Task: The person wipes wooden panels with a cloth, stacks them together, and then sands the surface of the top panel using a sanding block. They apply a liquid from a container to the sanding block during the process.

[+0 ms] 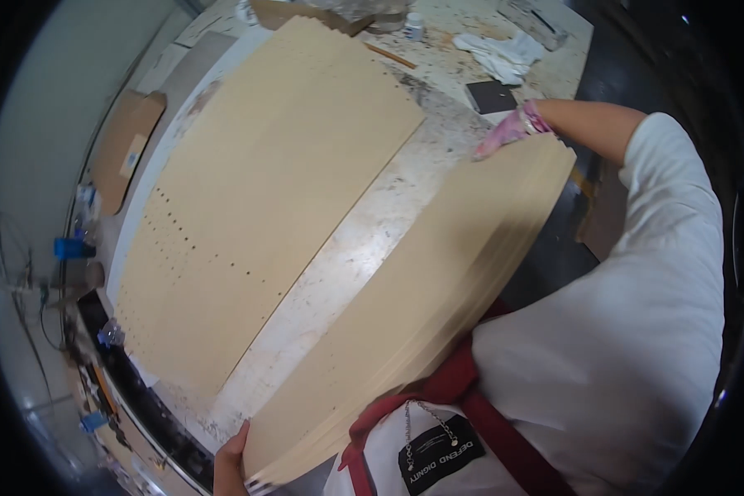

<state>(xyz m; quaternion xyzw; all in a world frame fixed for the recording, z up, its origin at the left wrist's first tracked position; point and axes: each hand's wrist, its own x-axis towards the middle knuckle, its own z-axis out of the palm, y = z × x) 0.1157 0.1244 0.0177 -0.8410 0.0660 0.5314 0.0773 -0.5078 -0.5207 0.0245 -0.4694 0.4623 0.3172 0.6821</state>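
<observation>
A stack of long, thin tan boards [405, 281] lies close against my body, slanting from lower left to upper right. My left hand [231, 456] grips its lower-left end, thumb at the corner and the other fingers hidden beneath. At the far right end, my right hand [511, 132], in a pink-stained glove, holds the stack, its fingers over the top face. Beyond a strip of stained white tabletop [331, 285] lies a wide tan board [264, 157], with rows of small dark holes near its left end and along its edges.
A white cloth [500, 56], a dark square pad [492, 97], a small white bottle [414, 27] and an orange-brown stick [391, 55] lie at the back. Left of the wide board is a brown cardboard piece [128, 149]. A blue object [74, 248] sits by the wall.
</observation>
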